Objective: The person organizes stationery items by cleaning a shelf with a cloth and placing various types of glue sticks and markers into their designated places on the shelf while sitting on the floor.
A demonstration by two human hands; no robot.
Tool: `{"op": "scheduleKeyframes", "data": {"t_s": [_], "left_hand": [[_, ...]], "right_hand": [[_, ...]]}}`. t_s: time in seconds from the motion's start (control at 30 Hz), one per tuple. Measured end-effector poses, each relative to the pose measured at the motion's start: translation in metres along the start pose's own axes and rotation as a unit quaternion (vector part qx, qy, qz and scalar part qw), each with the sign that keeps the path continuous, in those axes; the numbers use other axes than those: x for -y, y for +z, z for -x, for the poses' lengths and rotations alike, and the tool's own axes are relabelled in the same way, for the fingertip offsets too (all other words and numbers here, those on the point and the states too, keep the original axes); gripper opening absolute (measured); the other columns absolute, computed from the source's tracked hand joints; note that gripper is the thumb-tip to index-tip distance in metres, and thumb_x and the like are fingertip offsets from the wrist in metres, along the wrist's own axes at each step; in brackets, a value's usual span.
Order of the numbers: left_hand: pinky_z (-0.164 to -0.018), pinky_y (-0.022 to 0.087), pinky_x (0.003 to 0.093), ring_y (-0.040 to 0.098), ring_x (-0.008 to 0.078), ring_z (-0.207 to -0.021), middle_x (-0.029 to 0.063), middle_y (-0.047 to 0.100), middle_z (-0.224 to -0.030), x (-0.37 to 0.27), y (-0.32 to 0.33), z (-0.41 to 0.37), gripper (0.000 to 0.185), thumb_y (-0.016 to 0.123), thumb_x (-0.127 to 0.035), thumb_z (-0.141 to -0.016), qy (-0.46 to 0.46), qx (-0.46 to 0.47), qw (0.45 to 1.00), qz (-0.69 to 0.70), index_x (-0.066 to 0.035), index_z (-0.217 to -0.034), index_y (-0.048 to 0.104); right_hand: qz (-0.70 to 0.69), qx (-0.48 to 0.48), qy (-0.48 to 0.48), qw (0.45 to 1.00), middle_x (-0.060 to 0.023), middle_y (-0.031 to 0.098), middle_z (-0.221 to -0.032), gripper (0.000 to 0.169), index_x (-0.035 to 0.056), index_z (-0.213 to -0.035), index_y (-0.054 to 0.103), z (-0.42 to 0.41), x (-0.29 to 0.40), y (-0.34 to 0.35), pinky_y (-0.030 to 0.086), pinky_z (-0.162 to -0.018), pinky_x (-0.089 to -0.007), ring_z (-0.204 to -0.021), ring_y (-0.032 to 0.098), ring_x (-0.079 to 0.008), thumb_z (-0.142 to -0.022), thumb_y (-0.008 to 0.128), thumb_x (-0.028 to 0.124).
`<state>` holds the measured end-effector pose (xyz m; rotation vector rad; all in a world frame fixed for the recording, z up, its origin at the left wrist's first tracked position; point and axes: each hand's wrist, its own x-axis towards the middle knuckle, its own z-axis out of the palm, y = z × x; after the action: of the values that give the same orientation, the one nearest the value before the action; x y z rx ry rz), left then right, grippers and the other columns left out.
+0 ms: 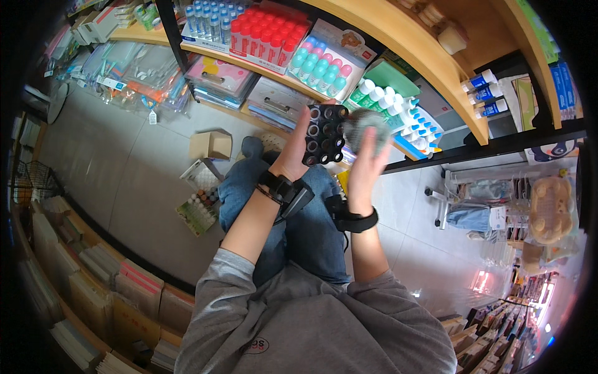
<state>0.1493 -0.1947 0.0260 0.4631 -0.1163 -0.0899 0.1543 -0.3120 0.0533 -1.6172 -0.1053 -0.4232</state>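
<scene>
Above my knees my left hand (295, 149) grips a black holder of round-ended tubes or sticks (325, 135) by its left side. To the right of it, my right hand (369, 163) holds a grey-green cloth or pad (369, 131), which is blurred, close beside the holder; whether the two touch I cannot tell. Just beyond my hands, the shelf carries white-capped green glue sticks (373, 98), blue-tipped white bottles (420, 131), teal and pink capped tubes (320, 68), and red-capped tubes (266, 35).
An open cardboard box (210, 145) stands on the floor at the left, near a white tray (201, 175) and a green card pack with round-topped pieces (197, 215). A wooden shelf edge (420, 37) curves overhead at the right. Book racks (112, 299) line the lower left.
</scene>
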Motion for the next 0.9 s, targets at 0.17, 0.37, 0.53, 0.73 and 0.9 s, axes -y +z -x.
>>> {"op": "scheduleKeyframes", "data": {"t_s": [0.17,0.37,0.53,0.73,0.9], "left_hand": [[-0.092,0.041,0.0289,0.053,0.0145,-0.105,0.0042,0.053,-0.12,-0.012,0.01,0.01,0.057,0.027,-0.054,-0.093,0.011,-0.093,0.994,-0.056,-0.013,-0.131,0.041],[-0.091,0.044,0.0345,0.056,0.0212,-0.103,0.0103,0.055,-0.115,-0.002,-0.008,-0.001,0.06,0.022,-0.055,-0.093,0.077,-0.055,0.994,0.059,-0.013,-0.133,0.036],[-0.092,0.044,0.0383,0.056,0.0261,-0.104,0.0124,0.055,-0.113,0.001,-0.001,-0.001,0.062,0.017,-0.059,-0.091,0.063,-0.103,0.993,0.018,-0.014,-0.129,0.037],[-0.093,0.043,0.04,0.054,0.0257,-0.104,0.0112,0.053,-0.113,-0.002,0.011,-0.001,0.06,0.019,-0.06,-0.09,0.08,-0.113,0.984,0.109,-0.019,-0.131,0.033],[-0.097,0.04,0.0373,0.052,0.0258,-0.108,0.0103,0.05,-0.116,0.009,-0.006,-0.006,0.065,0.016,-0.061,-0.089,0.106,-0.119,0.987,0.018,-0.016,-0.135,0.026]], "right_hand": [[0.209,0.118,-0.185,0.953,-0.0213,0.054,-0.106,0.03,-0.0024,-0.11,0.05,0.013,-0.007,0.017,0.041,-0.086,-0.0371,-0.099,0.052,-0.0365,-0.082,0.056,0.004],[0.197,0.174,-0.075,0.962,-0.021,0.057,-0.098,0.028,-0.0026,-0.106,0.051,0.025,-0.005,-0.001,0.044,-0.081,-0.0349,-0.09,0.056,-0.0359,-0.08,0.058,0.004],[0.119,0.143,0.028,0.982,-0.0165,0.058,-0.098,0.023,-0.0015,-0.104,0.053,0.03,-0.012,-0.016,0.044,-0.078,-0.0311,-0.086,0.057,-0.0252,-0.083,0.058,0.007],[-0.073,-0.012,0.061,0.995,-0.01,0.054,-0.109,0.029,-0.0011,-0.115,0.048,0.029,-0.014,-0.01,0.04,-0.085,-0.0287,-0.098,0.05,-0.0171,-0.093,0.048,0.016],[0.102,0.099,0.017,0.99,-0.0118,0.057,-0.088,0.026,-0.0019,-0.105,0.048,0.037,-0.01,0.014,0.043,-0.075,-0.0285,-0.08,0.054,-0.0179,-0.085,0.059,0.011]]}}
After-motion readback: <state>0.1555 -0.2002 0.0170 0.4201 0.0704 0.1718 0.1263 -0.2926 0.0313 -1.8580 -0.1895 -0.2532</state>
